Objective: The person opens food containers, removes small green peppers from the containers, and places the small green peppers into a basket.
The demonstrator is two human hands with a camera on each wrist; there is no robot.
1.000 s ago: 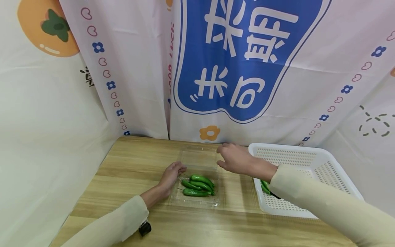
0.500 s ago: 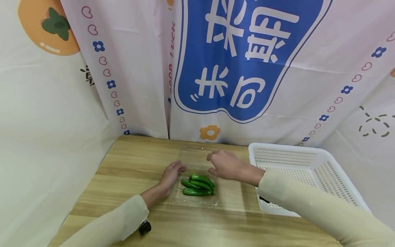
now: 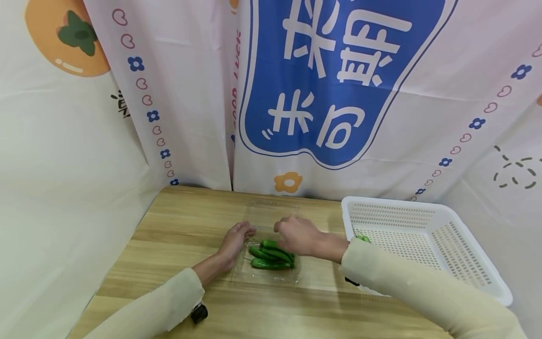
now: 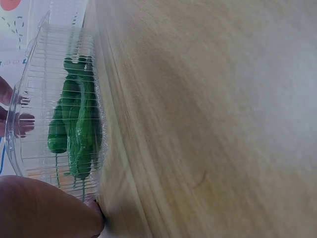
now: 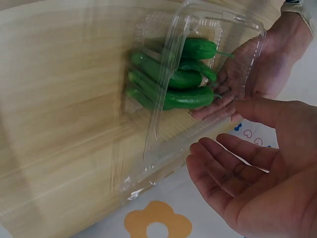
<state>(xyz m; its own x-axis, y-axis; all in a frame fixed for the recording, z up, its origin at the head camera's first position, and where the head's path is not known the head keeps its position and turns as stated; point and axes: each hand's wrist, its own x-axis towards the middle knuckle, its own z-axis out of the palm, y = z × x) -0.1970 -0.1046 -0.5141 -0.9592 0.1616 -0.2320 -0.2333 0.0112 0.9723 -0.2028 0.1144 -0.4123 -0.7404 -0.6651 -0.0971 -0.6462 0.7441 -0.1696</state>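
Several green peppers (image 3: pixel 271 256) lie in a clear plastic clamshell box (image 3: pixel 267 278), its clear lid (image 3: pixel 264 212) folded back toward the curtain. My left hand (image 3: pixel 234 241) rests against the box's left side near the hinge, fingers mostly straight; in the right wrist view, this left hand (image 5: pixel 275 64) shows through the clear wall. Over the box's back right corner is my right hand (image 3: pixel 300 237), partly covering the peppers from above. The right wrist view shows that right hand (image 5: pixel 257 158) with loosely bent fingers and nothing between them, close to the box's rim.
A white perforated basket (image 3: pixel 459 226) stands to the right, with some green peppers (image 3: pixel 362 238) partly hidden by the right sleeve. Behind the wooden table (image 3: pixel 182 226) hangs a printed curtain (image 3: pixel 199 117).
My right hand has moved left and toward me, from beside the lid to over the box's back right corner. My left hand has stayed at the box's left side.
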